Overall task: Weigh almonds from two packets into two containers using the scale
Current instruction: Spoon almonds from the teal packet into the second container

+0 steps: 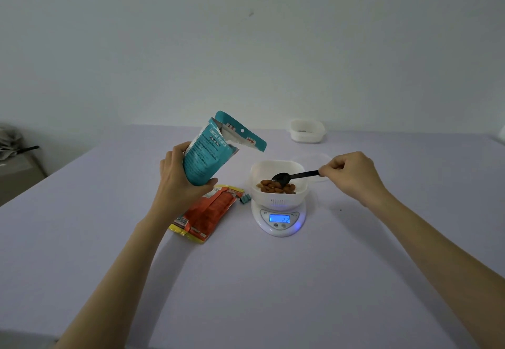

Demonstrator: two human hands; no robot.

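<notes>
1. Head view: the left grip (177,182) is wrapped round the lower body of the teal packet (203,157). The packet is held off the counter (246,280) and tilted, its torn mouth toward the white container (278,165).
2. The right grip (352,176) pinches the handle end of a black spoon (289,177). The spoon's bowl sits over the almonds (276,187) in that container, which stands on the scale (281,225). The display appears to read 22.
3. Judged handling: the packet is light, soft film, likely to crumple as it empties. Hold it mid-body, clear of the floppy torn flap.
4. The almonds look hard, dry and prone to roll, so the spoon suits small additions. The container seems light and could shift if nudged.
5. An orange packet (210,214) lies flat left of the scale, with a binder clip (245,198) beside it. A second container (307,130) stands at the far edge, well apart.
</notes>
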